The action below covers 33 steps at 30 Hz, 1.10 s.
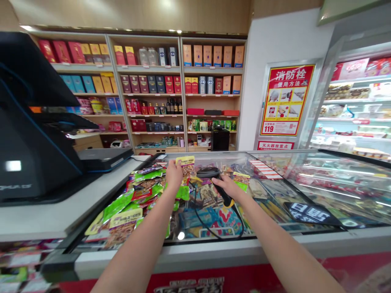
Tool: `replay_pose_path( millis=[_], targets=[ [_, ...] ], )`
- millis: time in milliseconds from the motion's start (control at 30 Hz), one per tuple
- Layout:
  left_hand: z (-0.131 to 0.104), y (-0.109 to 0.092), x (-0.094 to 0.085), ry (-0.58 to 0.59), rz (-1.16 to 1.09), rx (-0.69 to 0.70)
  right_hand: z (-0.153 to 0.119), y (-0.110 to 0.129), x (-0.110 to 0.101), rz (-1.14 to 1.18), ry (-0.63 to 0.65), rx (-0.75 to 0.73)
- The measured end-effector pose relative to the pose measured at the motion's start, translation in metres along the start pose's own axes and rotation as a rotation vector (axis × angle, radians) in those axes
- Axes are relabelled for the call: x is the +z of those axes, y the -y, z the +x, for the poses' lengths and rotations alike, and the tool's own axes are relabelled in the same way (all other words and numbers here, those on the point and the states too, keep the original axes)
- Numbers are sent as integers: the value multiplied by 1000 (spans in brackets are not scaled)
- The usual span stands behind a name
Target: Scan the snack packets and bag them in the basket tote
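My left hand (174, 175) holds a yellow-topped snack packet (185, 164) upright by its left edge, above the glass freezer top. Just to the right, my right hand (226, 186) is wrapped round the handle of a black barcode scanner (210, 173) with a yellow-tipped grip end; its head points left towards the packet. The scanner's black cable (200, 219) loops down over the glass. Beside and below my left hand lies a spread pile of green, red and yellow snack packets (126, 219). A similar packet (241, 176) lies beyond my right hand.
At the left, a dark checkout machine (33, 142) stands on a white counter (39, 217). A dark sign (313, 213) lies on the freezer's right part. Behind are shelves (146, 71) of boxes, a red and yellow poster (287, 99) and a lit display fridge (354, 110).
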<state>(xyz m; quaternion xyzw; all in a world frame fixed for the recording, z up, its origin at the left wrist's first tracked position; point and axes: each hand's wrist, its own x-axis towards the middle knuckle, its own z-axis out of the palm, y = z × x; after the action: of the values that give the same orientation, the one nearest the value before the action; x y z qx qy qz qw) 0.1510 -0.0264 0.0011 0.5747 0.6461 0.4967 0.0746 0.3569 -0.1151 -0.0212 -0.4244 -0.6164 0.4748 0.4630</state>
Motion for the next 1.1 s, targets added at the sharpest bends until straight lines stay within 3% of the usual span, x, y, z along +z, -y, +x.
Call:
replay_pose_path(
  millis=[133,233,367,533,633,733,933,1100],
  targets=[
    [8,40,-56,-48,198,-7,15,1,43,-21,147,-27],
    [9,62,-83,-62,353,-53,22,0,68,-27,201,-5],
    [6,75,-95,-79,429,-38,28,-1,85,-26,207,5],
    [-2,68,-91,-176,433,106,32,-7,81,-25,169,-18],
    [-9,51,-77,-151,394,197,29,-10,63,-17,90,-34],
    [-23,27,-49,-6,353,265,18,-13,34,-7,-23,-53],
    [-74,-36,38,487,392,371,-13,-25,-40,-5,-366,-24],
    [-111,-79,101,668,360,326,-29,-36,-89,1,-603,-30]
  ],
)
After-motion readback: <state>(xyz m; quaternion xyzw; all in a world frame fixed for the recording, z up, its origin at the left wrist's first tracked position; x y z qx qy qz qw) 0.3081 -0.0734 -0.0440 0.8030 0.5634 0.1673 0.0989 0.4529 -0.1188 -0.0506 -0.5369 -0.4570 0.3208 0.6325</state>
